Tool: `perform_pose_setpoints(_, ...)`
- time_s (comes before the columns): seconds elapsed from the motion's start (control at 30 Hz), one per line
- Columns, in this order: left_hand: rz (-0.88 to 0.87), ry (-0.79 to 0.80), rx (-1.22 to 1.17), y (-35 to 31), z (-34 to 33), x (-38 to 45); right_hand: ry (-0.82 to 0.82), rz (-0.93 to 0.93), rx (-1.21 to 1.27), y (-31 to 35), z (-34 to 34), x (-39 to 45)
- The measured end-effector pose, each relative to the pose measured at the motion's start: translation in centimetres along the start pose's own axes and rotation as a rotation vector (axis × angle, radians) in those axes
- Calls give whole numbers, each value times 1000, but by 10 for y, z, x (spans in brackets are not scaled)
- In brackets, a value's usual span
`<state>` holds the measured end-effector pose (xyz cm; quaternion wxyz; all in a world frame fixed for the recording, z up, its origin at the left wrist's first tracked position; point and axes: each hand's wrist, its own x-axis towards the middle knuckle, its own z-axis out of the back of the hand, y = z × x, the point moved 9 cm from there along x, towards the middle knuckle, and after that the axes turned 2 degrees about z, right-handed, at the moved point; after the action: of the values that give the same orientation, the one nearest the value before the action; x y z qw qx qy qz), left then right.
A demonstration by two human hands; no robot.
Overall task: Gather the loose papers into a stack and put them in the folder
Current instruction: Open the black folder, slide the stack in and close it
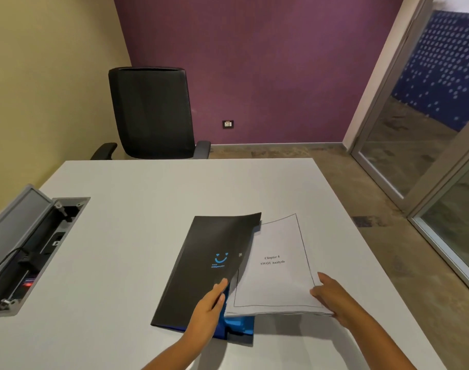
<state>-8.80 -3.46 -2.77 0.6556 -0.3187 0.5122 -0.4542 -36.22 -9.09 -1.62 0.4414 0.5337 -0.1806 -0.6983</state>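
Observation:
A black folder with a blue smiley logo and blue inside lies on the white table. My left hand pinches the near edge of its front cover, lifted and bent part-way up. A stack of white papers, top page reading "Chapter 4 SWOT Analysis", rests partly under the raised cover and sticks out to the right. My right hand grips the stack at its near right corner.
An open grey cable box with plugs and a cord is set into the table at the left. A black office chair stands behind the table. The table's right edge drops to the floor, with a glass door beyond.

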Motion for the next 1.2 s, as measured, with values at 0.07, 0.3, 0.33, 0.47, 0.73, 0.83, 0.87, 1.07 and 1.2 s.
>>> perform_pose_setpoints(0.07,6,10,16,-2,-8,-2,-23,37,-8,12,-13,-4)
perform_pose_setpoints(0.3,-8,16,27,-17,-30,-5,48,145,-142,38,-81,-14)
perform_pose_setpoints(0.33,-12,18,29,-18,-32,-6,47,154,-152,41,-88,-15)
perform_pose_setpoints(0.47,-7,25,51,-17,-37,-10,4,176,-201,47,-104,-7)
perform_pose_setpoints(0.73,0,41,-38,-14,-51,-13,-217,-20,-170,20,-118,5)
perform_pose_setpoints(0.83,-13,72,-29,-12,-57,-13,-240,37,-201,13,-121,8)
perform_pose_setpoints(0.87,-14,79,-20,-10,-59,-13,-227,54,-222,12,-121,10)
perform_pose_setpoints(1.07,16,261,249,3,-76,-13,2,149,-504,-2,-135,29)
perform_pose_setpoints(1.2,-67,413,641,4,-81,-17,233,306,-544,-24,-136,39)
